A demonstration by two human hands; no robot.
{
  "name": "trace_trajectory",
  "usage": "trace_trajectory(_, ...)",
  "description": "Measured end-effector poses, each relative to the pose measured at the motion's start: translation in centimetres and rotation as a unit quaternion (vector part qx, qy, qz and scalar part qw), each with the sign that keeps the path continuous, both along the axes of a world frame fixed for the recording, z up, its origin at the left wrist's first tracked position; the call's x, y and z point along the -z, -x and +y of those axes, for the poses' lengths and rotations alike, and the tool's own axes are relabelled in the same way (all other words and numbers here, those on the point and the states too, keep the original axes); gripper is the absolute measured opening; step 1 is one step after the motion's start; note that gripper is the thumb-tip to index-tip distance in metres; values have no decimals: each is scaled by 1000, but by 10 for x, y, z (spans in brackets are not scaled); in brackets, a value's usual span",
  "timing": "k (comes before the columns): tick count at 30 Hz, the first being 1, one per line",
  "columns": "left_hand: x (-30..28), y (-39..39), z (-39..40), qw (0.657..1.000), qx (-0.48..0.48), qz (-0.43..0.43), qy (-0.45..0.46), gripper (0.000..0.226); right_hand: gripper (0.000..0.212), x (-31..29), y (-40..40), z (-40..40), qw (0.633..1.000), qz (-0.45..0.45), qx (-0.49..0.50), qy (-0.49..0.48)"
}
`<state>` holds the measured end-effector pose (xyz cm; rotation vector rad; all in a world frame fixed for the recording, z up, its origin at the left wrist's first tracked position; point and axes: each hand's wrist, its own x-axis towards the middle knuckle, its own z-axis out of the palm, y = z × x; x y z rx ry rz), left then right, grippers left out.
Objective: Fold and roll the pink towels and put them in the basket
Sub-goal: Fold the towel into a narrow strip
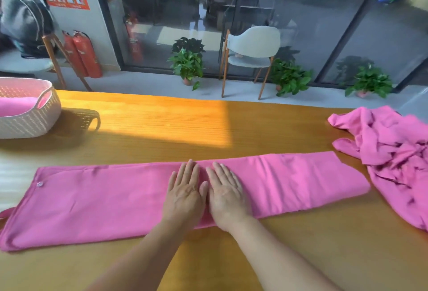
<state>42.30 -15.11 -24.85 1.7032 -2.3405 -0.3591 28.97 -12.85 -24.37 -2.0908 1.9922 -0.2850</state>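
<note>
**A:** Where are the hands?

**B:** Both lie palm down, side by side, on the middle of the folded pink towel [115,200]. The left hand [185,194] and the right hand [225,194] have straight fingers, close together, pressing flat on the cloth. Neither one grips anything. The left thumb sits just beside the right hand's edge.

**A:** And how does the towel lie?

**B:** It is a long folded strip across the wooden tabletop [162,128]. It runs out to the left of the left hand, where it is widest, and to the right of the right hand, where it narrows and angles away from the person. Near its far-left end there is a small round snap [39,184], and a loop of pink fabric [4,215] pokes out at the left edge.

**A:** Any other towels?

**B:** A crumpled heap of pink towels [393,156] sits well off to the right of the right hand, draping over the tabletop's right side. It lies just beside the strip's right end; I cannot tell if they touch.

**A:** The basket?

**B:** The woven basket [34,117] stands far to the left of the left hand and farther from the person, at the tabletop's back left. Pink cloth [16,106] shows inside it.

**A:** Beyond the hands?

**B:** Past the tabletop, a pale chair [252,47] with wooden legs stands before glass doors, with potted plants [187,63] along the floor and red fire extinguishers [85,56] off to the left.
</note>
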Motion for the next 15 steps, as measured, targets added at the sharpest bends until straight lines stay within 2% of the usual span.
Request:
trace_trajectory(4,11,3,2,996,-13,-84,6,80,62,5,45,6,999,20,-6,-27)
trace_trajectory(7,10,6,2,994,-24,-111,3,87,67,7,106,10,999,36,19,-29)
trace_trajectory(11,1,13,2,990,-34,-137,-25,85,68,4,186,19,995,63,53,-47)
trace_trajectory(15,-8,83,8,997,-27,-75,-7,68,66,6,193,18,998,38,38,-42)
